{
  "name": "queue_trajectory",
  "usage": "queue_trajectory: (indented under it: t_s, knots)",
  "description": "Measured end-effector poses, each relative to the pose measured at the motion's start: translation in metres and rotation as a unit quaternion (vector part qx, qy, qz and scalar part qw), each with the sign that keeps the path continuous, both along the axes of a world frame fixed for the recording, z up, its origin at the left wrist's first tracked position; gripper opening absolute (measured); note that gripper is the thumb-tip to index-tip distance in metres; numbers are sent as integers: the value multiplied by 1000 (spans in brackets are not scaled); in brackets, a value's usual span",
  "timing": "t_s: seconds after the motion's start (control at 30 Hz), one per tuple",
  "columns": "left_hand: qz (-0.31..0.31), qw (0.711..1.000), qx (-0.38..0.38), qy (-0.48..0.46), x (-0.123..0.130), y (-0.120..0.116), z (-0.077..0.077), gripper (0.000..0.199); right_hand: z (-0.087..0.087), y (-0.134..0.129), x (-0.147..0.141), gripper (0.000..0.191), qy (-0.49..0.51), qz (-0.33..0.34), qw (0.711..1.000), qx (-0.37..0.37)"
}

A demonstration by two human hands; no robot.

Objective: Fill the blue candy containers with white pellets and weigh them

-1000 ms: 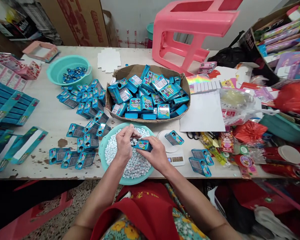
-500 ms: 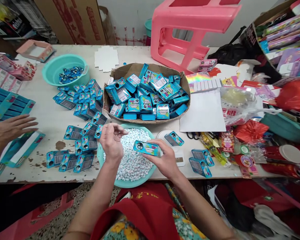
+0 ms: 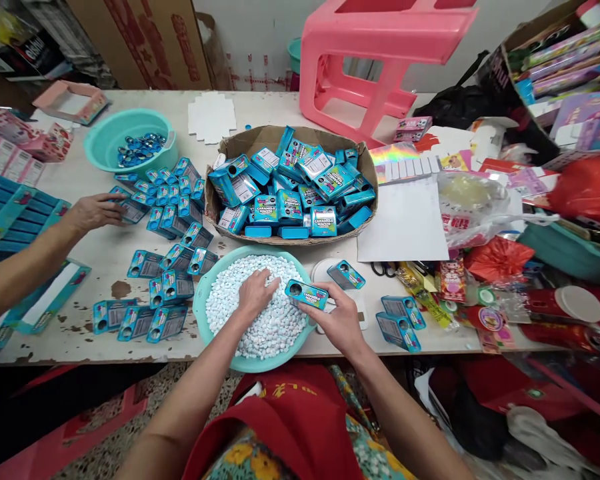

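While the left hand (image 3: pixel 255 293) dips into the pale pieces (image 3: pixel 270 337) inside the turquoise basin (image 3: pixel 199 313), the right hand (image 3: pixel 343 320) holds a blue tin (image 3: pixel 307 295) over the basin's right rim. The tin's narrow face with the round opening is turned up, its long side running roughly left to right and sloping slightly down toward the right palm; the opening sits at the end nearer the left hand, which lies to the tin's left. The right grip is closed about the tin's other end, with some of its fingers hidden. The left grip's fingertips are partly sunk among the pieces, so I cannot tell how wide it is or whether it pinches any. How full the tin is cannot be made out either. Right of the basin, a white scale (image 3: pixel 325 270) is partly covered by the right hand and tin. Left of the basin, a co-worker's hand (image 3: pixel 97 212) reaches to standing tins (image 3: pixel 173 200), its fingertips hard to separate from them.
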State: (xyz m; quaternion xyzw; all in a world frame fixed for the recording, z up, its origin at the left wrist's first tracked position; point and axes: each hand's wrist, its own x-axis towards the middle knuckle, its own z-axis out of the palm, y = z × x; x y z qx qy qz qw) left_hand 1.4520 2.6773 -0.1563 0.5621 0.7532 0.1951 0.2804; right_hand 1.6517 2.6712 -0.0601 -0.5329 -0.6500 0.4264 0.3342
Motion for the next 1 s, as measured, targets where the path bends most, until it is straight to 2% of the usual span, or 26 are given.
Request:
queue_trajectory:
  t_s: [0.07,0.1,0.13,0.2,0.27,0.33,0.4,0.43,0.53,0.77,0.9,1.0]
  knots:
    - [83,991,44,-95,-3,-2,2,27,0,0,0,29,-5,6,1000,-4]
    - [136,976,62,-160,-5,-2,4,28,-1,0,0,29,-12,8,1000,-2]
    - [191,951,73,-232,-5,-3,8,30,-1,-1,-1,29,-23,11,1000,3]
    - [270,882,78,-377,-5,-4,24,33,0,-1,-3,29,-50,25,998,17]
    - [293,812,76,-500,-2,-6,48,31,3,-2,-8,30,-78,47,995,31]
    - [285,752,83,-589,2,-8,75,27,7,-3,-16,32,-102,72,991,45]
    - [276,707,104,-642,6,-10,98,24,12,-4,-26,33,-120,97,986,59]
    - [274,696,118,-653,8,-11,106,23,13,-4,-31,34,-128,109,983,69]
    - [266,703,159,-640,11,-13,118,22,17,-5,-45,36,-145,141,975,96]
    - [262,733,207,-593,9,-11,115,25,15,-4,-54,34,-146,154,972,104]
    - [271,737,223,-577,13,-8,115,26,11,-3,-54,34,-118,134,980,90]
    - [267,753,214,-562,16,-7,115,33,12,-3,-52,33,-102,123,983,89]
